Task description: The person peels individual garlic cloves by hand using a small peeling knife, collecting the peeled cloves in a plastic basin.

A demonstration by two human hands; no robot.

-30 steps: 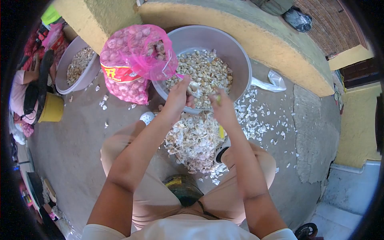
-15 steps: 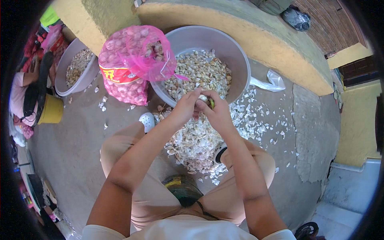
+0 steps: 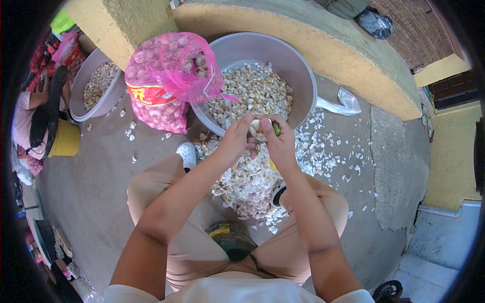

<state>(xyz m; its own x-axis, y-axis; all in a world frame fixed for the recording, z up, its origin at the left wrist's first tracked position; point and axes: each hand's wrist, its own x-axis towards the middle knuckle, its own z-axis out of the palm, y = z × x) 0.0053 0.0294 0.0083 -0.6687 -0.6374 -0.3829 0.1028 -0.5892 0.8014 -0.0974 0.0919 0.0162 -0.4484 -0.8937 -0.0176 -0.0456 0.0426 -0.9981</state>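
Note:
Between my two hands, close over the near rim of the basin, is a garlic bulb (image 3: 258, 130) partly broken apart, its pale cloves showing. My left hand (image 3: 236, 137) grips the bulb from the left, fingers curled around it. My right hand (image 3: 281, 144) closes on it from the other side. A small green object (image 3: 276, 128) pokes out at the right fingers; I cannot tell what it is. Beyond the hands, the large grey basin (image 3: 306, 76) contains many loose garlic cloves (image 3: 262, 93). Below them, papery garlic skins (image 3: 247, 184) are heaped on the floor between my feet.
A pink mesh sack (image 3: 156, 76) full of garlic bulbs leans by the basin's left side. Further left are a second basin (image 3: 112, 96) of cloves, a yellow bucket (image 3: 65, 139) and another person (image 3: 25, 113). A low concrete wall (image 3: 303, 45) curves behind; a white plastic bag (image 3: 343, 103) lies right.
My hands have turned and drawn slightly apart, so more of the garlic bulb and its cloves shows between them. The green object has shifted right with my right hand.

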